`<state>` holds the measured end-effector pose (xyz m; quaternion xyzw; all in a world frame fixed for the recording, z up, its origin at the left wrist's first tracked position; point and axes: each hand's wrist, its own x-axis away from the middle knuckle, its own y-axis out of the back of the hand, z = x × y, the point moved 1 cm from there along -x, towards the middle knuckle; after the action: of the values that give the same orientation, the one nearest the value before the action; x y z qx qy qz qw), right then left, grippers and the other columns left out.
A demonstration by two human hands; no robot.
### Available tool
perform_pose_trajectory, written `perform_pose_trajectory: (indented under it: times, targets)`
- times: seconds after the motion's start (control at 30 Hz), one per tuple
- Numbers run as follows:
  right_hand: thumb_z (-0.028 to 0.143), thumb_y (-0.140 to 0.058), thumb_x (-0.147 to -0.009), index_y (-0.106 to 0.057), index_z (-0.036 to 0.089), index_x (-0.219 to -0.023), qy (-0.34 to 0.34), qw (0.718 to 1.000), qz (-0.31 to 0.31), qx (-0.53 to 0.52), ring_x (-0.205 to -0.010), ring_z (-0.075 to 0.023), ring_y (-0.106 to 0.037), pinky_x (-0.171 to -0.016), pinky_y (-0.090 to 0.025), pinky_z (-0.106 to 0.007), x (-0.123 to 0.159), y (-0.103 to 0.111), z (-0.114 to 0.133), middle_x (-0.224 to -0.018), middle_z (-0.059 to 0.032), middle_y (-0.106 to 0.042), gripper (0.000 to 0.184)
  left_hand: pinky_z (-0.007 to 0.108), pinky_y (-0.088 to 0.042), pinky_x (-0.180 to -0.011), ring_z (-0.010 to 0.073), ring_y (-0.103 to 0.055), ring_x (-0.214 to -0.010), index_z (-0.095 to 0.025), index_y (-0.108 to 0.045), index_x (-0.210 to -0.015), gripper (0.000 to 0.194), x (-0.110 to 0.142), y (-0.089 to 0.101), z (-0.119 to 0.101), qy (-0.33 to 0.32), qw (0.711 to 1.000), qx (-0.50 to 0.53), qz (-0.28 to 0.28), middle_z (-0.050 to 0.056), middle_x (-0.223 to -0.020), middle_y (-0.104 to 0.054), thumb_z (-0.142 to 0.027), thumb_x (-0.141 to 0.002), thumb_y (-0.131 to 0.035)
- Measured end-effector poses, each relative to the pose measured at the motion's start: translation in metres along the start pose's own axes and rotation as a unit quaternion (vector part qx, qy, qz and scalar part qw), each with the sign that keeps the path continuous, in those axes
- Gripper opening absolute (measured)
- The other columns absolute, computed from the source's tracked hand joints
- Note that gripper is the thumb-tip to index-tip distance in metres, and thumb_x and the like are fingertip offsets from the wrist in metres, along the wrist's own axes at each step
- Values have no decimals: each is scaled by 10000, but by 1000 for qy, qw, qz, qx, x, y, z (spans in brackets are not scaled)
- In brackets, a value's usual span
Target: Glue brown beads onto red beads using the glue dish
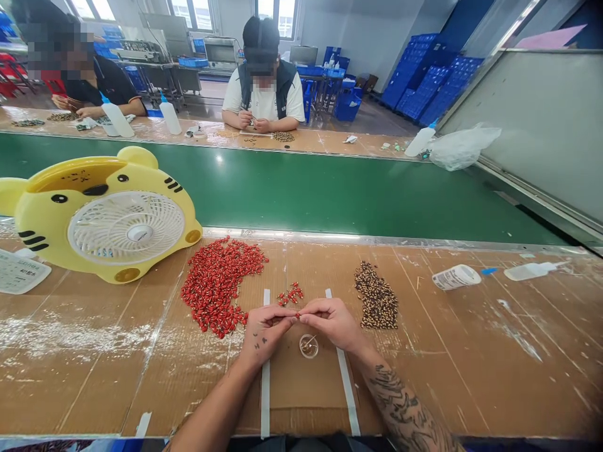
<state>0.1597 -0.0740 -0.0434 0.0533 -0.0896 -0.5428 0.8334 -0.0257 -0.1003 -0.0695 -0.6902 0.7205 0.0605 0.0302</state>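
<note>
The desk (452, 389) is brown and scuffed, and a flat green strip (292, 188) runs past it. Going by a clock around the hands, stacks of blue boxes (419, 81) stand at one and a person (264, 94) sits at twelve. A little clear dish (309, 346) at five holds a thin stick (308, 343). A white tub (456, 277) lies on its side between two and three; I cannot see inside. The left hand (266, 329) and right hand (336, 320) have their fingers (318, 306) pinching a small red piece (298, 316) between them. A big red heap (219, 282) sits at ten, and dark-and-gold beads (377, 298) near three.
</note>
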Motion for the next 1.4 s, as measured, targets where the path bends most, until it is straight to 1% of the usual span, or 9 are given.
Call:
perform_pose_trajectory:
  times: [0.27, 0.47, 0.63, 0.8, 0.87, 0.97, 1.13, 1.27, 1.4]
  targets:
    - [365, -715, -769, -770, 147, -782, -38, 999, -5, 16, -553, -124, -564, -502, -416, -221, -6, -7, -13, -678, -34, -712, 226, 243, -573, -630, 184, -724, -663, -182, -797, -772, 82, 1, -3, 7, 68, 997, 30, -16, 59, -747, -784, -213, -731, -733]
    - [283, -670, -806, -777, 168, -880, 10, 998, -12, 55, -747, -182, -677, -686, -524, -276, -12, 2, -14, -847, -56, -764, 174, 267, -558, -656, 186, -707, -715, -184, -760, -821, 111, -6, -3, 3, 11, 995, -102, -13, 53, -802, -765, -210, -800, -654]
    - [292, -646, -834, -760, 170, -931, 62, 983, -107, 135, -822, -209, -690, -748, -538, -320, -2, 34, -18, -931, -81, -760, 193, 322, -497, -714, 201, -645, -726, -216, -737, -857, 187, -21, -11, -4, -87, 932, -348, 49, 43, -777, -735, -157, -868, -559]
    - [304, -613, -879, -756, 180, -905, 102, 971, -127, 176, -822, -203, -681, -745, -522, -302, 8, 51, -24, -908, -76, -754, 192, 344, -460, -750, 229, -619, -813, -223, -732, -891, 214, -29, -25, -10, -113, 886, -438, 98, 65, -839, -719, -167, -903, -526]
    - [297, -613, -884, -758, 190, -926, 120, 969, -97, 193, -805, -192, -675, -729, -511, -288, 9, 52, -24, -905, -63, -751, 185, 347, -466, -778, 231, -623, -854, -227, -722, -913, 194, -26, -17, -14, -107, 884, -445, 91, 64, -883, -714, -194, -908, -531]
    - [294, -637, -870, -762, 193, -936, 141, 969, -26, 199, -721, -168, -650, -678, -491, -271, 11, 52, -22, -832, -44, -741, 173, 342, -480, -775, 233, -627, -874, -219, -703, -940, 175, -15, 15, -19, -89, 876, -470, 66, 66, -909, -703, -244, -915, -532]
    - [368, -726, -814, -762, 181, -939, 156, 967, 94, 176, -630, -141, -607, -616, -461, -249, 15, 43, -20, -731, -20, -695, 228, 398, -483, -852, 265, -627, -946, -208, -703, -984, 192, 5, 73, -25, -49, 826, -558, 71, 90, -1004, -700, -220, -895, -534]
    - [366, -701, -848, -767, 184, -868, 172, 962, 118, 174, -636, -138, -596, -589, -429, -240, 15, 32, -18, -724, -22, -685, 195, 352, -499, -839, 240, -648, -936, -207, -713, -996, 234, 9, 80, -24, -27, 830, -541, 133, 94, -1008, -699, -179, -905, -498]
    - [324, -650, -894, -764, 192, -795, 195, 958, 110, 182, -632, -138, -589, -590, -411, -247, 15, 28, -19, -702, -22, -682, 200, 316, -498, -767, 223, -656, -847, -202, -712, -923, 238, 2, 74, -26, -13, 838, -530, 131, 83, -904, -693, -150, -893, -481]
